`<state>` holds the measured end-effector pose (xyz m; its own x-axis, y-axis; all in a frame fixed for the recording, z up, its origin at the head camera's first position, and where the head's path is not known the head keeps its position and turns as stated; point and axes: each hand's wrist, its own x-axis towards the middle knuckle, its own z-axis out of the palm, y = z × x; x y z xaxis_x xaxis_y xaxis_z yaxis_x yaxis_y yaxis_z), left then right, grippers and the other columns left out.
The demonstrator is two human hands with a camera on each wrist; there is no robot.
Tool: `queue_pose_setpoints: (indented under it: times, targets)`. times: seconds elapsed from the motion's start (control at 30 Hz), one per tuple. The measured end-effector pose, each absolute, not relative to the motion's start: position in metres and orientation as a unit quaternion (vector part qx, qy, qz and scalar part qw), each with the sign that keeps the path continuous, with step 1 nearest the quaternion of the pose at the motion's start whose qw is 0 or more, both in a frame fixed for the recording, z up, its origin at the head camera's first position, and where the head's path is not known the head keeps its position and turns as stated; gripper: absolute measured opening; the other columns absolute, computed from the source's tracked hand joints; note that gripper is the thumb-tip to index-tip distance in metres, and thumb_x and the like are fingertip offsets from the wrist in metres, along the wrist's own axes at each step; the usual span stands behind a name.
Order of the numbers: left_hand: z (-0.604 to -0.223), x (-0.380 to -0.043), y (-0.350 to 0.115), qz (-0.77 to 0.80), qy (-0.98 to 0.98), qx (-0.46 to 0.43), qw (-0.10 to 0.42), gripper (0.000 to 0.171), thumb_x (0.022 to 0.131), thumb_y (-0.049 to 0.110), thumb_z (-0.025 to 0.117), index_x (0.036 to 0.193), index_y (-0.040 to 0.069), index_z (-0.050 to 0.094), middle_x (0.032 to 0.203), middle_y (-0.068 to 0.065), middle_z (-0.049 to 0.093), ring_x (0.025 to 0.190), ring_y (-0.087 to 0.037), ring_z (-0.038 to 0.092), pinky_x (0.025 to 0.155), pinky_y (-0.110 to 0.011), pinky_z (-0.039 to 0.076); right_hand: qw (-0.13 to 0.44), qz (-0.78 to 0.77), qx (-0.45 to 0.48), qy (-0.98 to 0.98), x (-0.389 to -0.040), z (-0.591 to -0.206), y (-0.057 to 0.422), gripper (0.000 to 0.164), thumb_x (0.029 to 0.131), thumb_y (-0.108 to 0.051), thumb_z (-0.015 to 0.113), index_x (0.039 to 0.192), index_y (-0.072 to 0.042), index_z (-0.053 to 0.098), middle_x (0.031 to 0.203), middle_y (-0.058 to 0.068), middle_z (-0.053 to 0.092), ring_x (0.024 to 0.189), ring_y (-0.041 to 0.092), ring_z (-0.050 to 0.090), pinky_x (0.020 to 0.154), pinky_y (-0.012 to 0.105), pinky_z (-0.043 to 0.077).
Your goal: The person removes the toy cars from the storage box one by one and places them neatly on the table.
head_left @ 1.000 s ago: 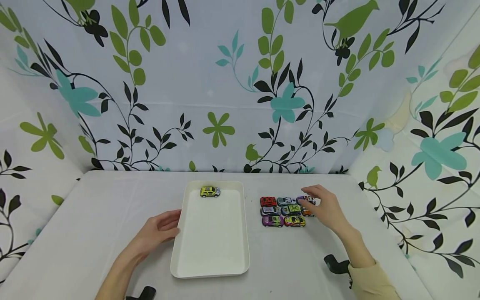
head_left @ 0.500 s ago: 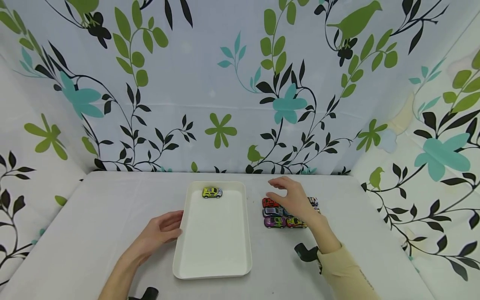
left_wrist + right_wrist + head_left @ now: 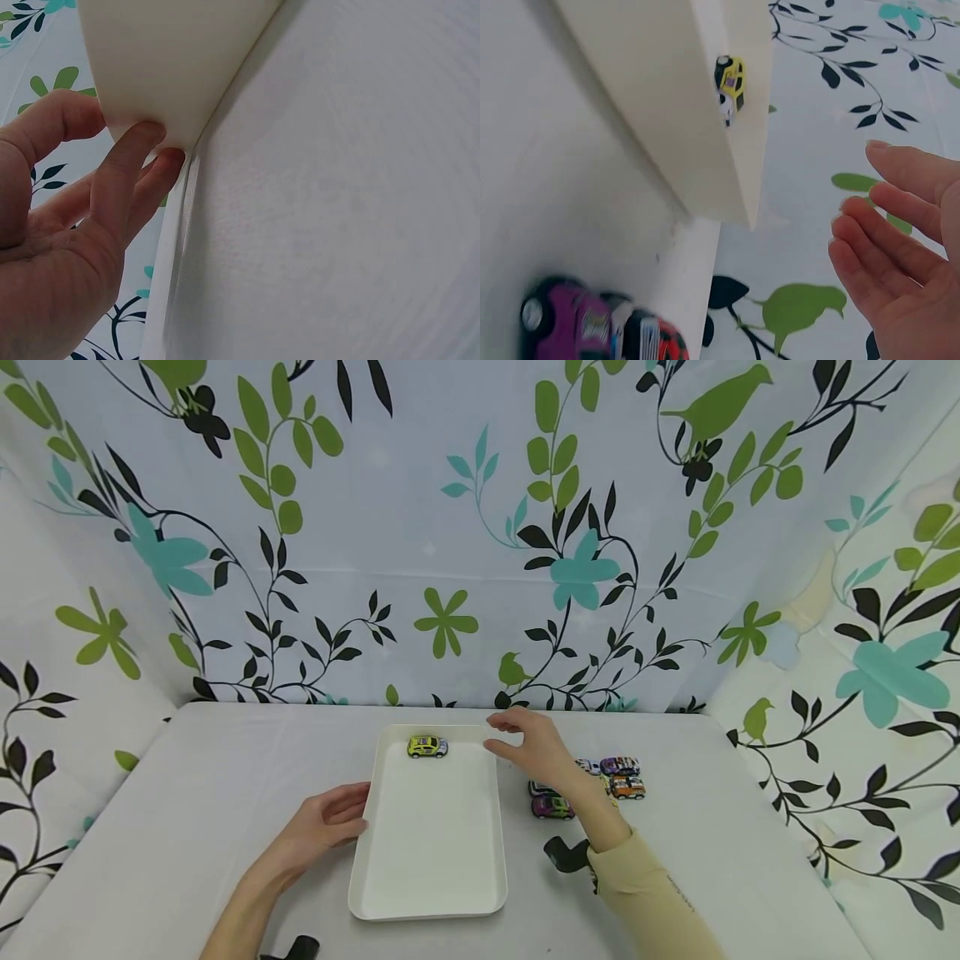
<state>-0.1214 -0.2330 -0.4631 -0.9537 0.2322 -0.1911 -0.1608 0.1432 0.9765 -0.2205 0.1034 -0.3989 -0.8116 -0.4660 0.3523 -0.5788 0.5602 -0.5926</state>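
Observation:
A white rectangular tray (image 3: 435,835) lies on the table with one yellow toy car (image 3: 427,747) near its far end. My left hand (image 3: 322,820) is at the tray's left side, its fingertips resting against the outer wall (image 3: 161,67) in the left wrist view. At the tray's far right corner hovers my right hand (image 3: 534,747), thumb and fingers apart. Nothing is between them in the right wrist view, where the hand (image 3: 907,307) shows at the right. Several toy cars, among them a purple car (image 3: 552,808) and an orange car (image 3: 628,787), stand grouped right of the tray, partly hidden behind my right forearm.
A white cloth (image 3: 697,827) covers the table. Behind it hangs a patterned curtain (image 3: 360,543) with leaves and birds, and similar fabric stands at both sides. Black camera mounts (image 3: 566,854) sit at both wrists.
My right hand has moved left, from above the far right of the car group to the tray's far right corner. My left hand stays at the tray's side.

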Motion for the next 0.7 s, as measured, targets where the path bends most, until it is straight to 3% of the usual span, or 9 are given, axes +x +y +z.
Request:
queue_pose_setpoints:
  times: [0.33,0.57,0.7]
  targets:
    - [-0.462,-0.121,-0.233,0.655,0.740,0.023,0.151,0.065,0.093,0.005,0.067,0.150,-0.005,0.037,0.152,-0.029,0.041,0.139,-0.041,0.044,0.095,-0.033,0.057,0.053,0.379,0.316,-0.868,-0.226,-0.396,0.063,0.032,0.090,-0.015,0.075,0.119,-0.003,0.069,0.115,0.012,0.069,0.105,0.028,0.065,0.094,0.037,0.056]
    - [-0.462,-0.121,-0.233,0.655,0.740,0.017,0.152,0.065,0.092,0.006,0.068,0.150,-0.004,0.038,0.152,-0.028,0.042,0.139,-0.041,0.045,0.096,-0.035,0.057,0.021,0.393,0.314,-0.864,-0.231,-0.406,0.040,0.033,0.091,-0.011,0.073,0.121,0.002,0.067,0.118,0.017,0.068,0.108,0.034,0.064,0.097,0.045,0.055]
    - [-0.461,-0.121,-0.232,0.656,0.739,0.012,0.152,0.065,0.092,0.005,0.068,0.150,-0.002,0.039,0.152,-0.027,0.043,0.139,-0.040,0.045,0.096,-0.036,0.057,0.013,0.392,0.310,-0.866,-0.234,-0.411,0.032,0.032,0.092,-0.012,0.072,0.120,0.002,0.067,0.119,0.019,0.068,0.109,0.033,0.064,0.098,0.045,0.054]
